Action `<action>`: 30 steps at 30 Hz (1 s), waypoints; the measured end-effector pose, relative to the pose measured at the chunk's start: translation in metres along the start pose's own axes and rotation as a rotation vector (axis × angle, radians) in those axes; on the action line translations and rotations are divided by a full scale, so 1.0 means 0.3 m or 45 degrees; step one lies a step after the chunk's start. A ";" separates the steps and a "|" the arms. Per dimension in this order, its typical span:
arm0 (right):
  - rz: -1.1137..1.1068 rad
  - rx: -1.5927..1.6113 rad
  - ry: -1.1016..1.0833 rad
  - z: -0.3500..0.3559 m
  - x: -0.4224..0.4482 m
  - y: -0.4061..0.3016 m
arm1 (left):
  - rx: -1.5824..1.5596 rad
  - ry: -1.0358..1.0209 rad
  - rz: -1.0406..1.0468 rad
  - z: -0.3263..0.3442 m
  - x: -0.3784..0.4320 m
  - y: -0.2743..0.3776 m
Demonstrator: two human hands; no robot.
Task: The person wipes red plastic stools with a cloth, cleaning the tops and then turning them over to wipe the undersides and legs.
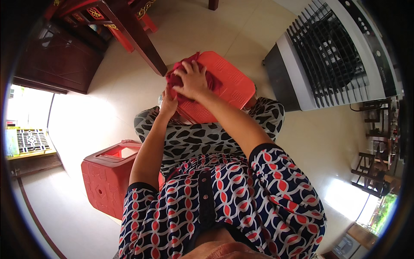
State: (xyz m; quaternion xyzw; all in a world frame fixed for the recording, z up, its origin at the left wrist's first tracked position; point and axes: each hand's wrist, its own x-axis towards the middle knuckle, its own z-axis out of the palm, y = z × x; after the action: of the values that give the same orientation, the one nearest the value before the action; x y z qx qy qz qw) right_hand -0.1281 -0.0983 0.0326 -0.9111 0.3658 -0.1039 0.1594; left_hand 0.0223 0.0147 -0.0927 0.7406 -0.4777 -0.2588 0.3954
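Note:
A red plastic stool (231, 76) stands between my knees, its patterned top facing up. Bunched over its far left part is a dark red cloth (212, 81). My right hand (193, 80) lies on top of the cloth, fingers spread and bent into its folds. Lower and to the left, at the stool's left edge, my left hand (169, 103) grips the cloth's near left side, thumb upward. The two hands are close to each other. Parts of the fingertips are hidden in the cloth.
Beyond the stool's left corner stands a dark wooden table leg (139, 42). A second red plastic stool (103, 184) lies on its side by my left elbow. An air cooler (330, 58) stands at the right, and a dark wooden cabinet (61, 58) at the far left.

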 end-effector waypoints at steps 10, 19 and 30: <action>0.195 -0.179 0.250 -0.089 -0.079 0.436 | -0.110 0.132 -0.305 -0.013 -0.030 0.058; -0.450 -0.078 -0.272 -0.046 -0.425 0.030 | -1.033 -0.044 -1.068 -0.045 -0.024 0.252; 0.168 -0.205 0.025 -0.025 0.133 0.103 | -1.423 -0.286 -1.133 0.088 -0.449 0.073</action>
State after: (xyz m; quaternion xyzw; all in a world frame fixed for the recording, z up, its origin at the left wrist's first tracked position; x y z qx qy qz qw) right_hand -0.1217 -0.1489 0.0310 -0.8938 0.4337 -0.0724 0.0884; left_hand -0.0640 0.1236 -0.0884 0.5210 0.0350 -0.6755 0.5206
